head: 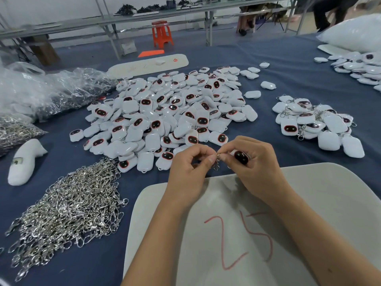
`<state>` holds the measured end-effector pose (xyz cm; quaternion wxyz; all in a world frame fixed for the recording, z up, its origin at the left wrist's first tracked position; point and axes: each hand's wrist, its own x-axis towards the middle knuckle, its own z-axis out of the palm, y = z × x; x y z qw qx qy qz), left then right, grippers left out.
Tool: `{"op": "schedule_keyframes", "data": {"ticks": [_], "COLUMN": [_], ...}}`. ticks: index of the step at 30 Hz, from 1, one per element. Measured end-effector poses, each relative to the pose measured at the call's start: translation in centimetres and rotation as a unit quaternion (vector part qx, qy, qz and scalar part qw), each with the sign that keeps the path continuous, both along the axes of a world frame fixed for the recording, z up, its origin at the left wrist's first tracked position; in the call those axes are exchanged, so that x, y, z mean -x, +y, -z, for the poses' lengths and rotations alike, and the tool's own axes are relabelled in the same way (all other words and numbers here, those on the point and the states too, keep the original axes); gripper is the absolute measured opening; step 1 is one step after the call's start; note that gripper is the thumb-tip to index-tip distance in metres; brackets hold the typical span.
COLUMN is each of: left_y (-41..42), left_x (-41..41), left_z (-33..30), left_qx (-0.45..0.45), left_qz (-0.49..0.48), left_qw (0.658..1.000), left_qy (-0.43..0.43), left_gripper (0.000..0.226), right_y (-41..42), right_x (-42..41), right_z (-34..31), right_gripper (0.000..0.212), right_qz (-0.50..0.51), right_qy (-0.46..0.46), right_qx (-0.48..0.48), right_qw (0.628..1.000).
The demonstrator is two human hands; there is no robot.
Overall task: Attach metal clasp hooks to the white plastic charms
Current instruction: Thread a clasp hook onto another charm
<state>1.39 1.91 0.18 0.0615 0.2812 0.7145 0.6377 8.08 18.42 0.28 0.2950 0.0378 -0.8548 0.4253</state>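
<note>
My left hand [188, 168] pinches a small metal clasp hook [216, 163] that dangles between both hands. My right hand [253, 162] grips a white plastic charm [241, 157] with a dark, red-rimmed face, and its thumb and forefinger pinch the hook's ring at the charm's loop. A big pile of loose white charms [169, 112] lies just beyond my hands. A heap of silver clasp hooks [68, 207] is spread at the lower left. A smaller pile of charms with hooks on them [313, 122] sits at the right.
A white board [309, 203] marked "25" in red lies under my forearms on the blue table cloth [288, 79]. Clear bags of hooks [51, 89] sit at the left, beside a white foam piece [24, 162]. More charms [358, 67] lie far right. An orange stool [161, 34] stands beyond.
</note>
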Motion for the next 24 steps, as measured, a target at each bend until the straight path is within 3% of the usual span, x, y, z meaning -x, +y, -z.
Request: {"op": "schedule_keyframes", "data": {"ticks": [17, 24], "left_y": [0.20, 0.41], "left_x": [-0.40, -0.79], "left_z": [0.14, 0.16], "left_qx": [0.120, 0.120], "left_qz": [-0.049, -0.059], "left_qw": [0.979, 0.981], "left_qy": [0.155, 0.142], "left_gripper": [0.021, 0.019], "right_y": [-0.12, -0.26], "right_x": [-0.03, -0.10], "right_z": [0.00, -0.23], "right_gripper": [0.016, 0.013], "right_qz": [0.029, 0.039], "right_qy": [0.014, 0.023], "right_qx": [-0.105, -0.125], "right_qw": [0.994, 0.991]}}
